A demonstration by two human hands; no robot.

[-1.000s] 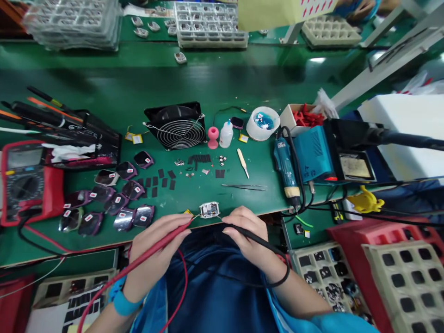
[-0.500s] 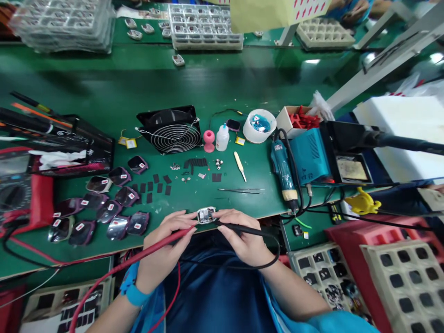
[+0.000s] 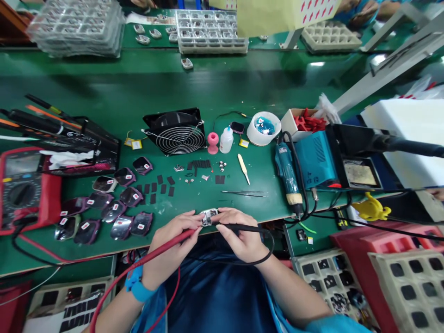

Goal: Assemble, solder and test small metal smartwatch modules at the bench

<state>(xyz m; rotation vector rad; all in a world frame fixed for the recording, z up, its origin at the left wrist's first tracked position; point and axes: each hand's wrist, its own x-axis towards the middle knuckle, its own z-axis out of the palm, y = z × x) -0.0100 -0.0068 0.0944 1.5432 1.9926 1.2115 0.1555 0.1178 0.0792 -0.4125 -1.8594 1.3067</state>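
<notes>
Green bench (image 3: 194, 196) ahead: left hand (image 3: 171, 243) fingers pinch red probe (image 3: 165, 249), right hand's (image 3: 244, 239) black probe (image 3: 239, 227); small case (image 3: 209, 217), probably light, fragile, suits edge holds.

Green workbench (image 3: 208, 88) spans middle of frame, green ledge (image 3: 163, 46) along top. Pale metal post (image 3: 367, 85) slants through upper right, light glint (image 3: 316, 64) left of it. Brown panel (image 3: 12, 27) upper left.

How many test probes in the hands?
2: red probe in the left hand, black probe in the right hand. Neither tip can be made out.
</notes>
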